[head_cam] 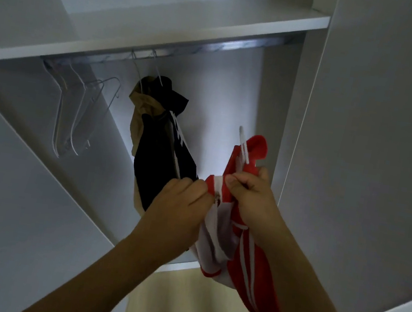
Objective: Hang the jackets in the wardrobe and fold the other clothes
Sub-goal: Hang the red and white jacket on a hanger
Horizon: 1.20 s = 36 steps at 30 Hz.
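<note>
A red jacket with white stripes hangs from a white hanger, held in front of the open wardrobe. My right hand grips the jacket at its collar, just below the hanger's hook. My left hand pinches the jacket's front edge beside it. A black jacket with white stripes and a tan garment hang on the metal rail behind my hands.
Several bare hangers hang at the rail's left end. A white shelf runs above the rail. The wardrobe's side panel rises at the right, an open door at the left. Light flooring shows below.
</note>
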Motion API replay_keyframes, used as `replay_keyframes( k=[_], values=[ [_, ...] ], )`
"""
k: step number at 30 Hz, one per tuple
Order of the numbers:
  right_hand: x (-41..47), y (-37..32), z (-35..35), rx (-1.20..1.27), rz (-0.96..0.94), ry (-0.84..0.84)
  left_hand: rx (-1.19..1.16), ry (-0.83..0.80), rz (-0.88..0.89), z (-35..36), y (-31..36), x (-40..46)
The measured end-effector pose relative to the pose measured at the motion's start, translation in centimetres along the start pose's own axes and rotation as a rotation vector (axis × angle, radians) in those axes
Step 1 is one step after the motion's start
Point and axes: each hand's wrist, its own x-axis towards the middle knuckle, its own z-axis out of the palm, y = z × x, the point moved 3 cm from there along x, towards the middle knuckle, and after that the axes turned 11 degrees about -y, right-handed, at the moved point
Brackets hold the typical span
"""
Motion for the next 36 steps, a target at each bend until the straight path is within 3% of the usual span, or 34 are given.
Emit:
replay_keyframes(
  k=[5,9,11,14,16,20,25,28,31,33,35,36],
  values=[
    [0.2,0.2,0.9,0.043,0.005,0.088,-0.012,0.014,-0.028,-0.5,-0.3,-0.1],
    [0.4,-0.8,0.2,-0.044,-0.051,0.09,-0.503,0.176,-0.371,-0.7,-0.8,0.7],
    [0.7,-1.5,-0.2,-0.042,-0.066,0.081,-0.552,0.244,-0.463,-0.4,-0.8,0.9],
    [0.6,-1.7,-0.3,-0.03,-0.077,0.156,-0.198,0.192,-0.196,-0.2,0.9,1.2],
    [0.3,-1.2,0.1,-0.075,-0.082,0.217,-0.062,0.108,-0.109,-0.1,0.9,1.3],
    [1.1,-1.5,-0.4,-0.078,0.006,0.081,-0.023,0.068,-0.17,-0.7,-0.6,1.8],
    [1.5,-1.0,-1.2,-0.022,0.054,-0.029,-0.035,0.112,-0.116,-0.6,-0.5,1.3],
    [1.5,-0.5,-1.3,-0.031,0.06,0.115,-0.022,-0.022,-0.066,0.8,0.6,0.3],
    [2.0,-0.8,-3.0,0.077,0.015,0.274,-0.081,-0.13,0.15,2.9,2.7,-2.2],
    [2.1,-1.7,-3.6,0.109,-0.006,0.267,-0.268,-0.086,0.098,3.3,1.9,-2.8],
    [2.2,-2.4,-2.9,0.033,-0.033,0.194,-0.655,-0.07,-0.121,2.7,0.3,-1.9],
    [2.3,-2.6,-2.2,0.003,-0.039,0.143,-0.845,-0.141,-0.237,2.4,-0.3,-1.2]
  ],
)
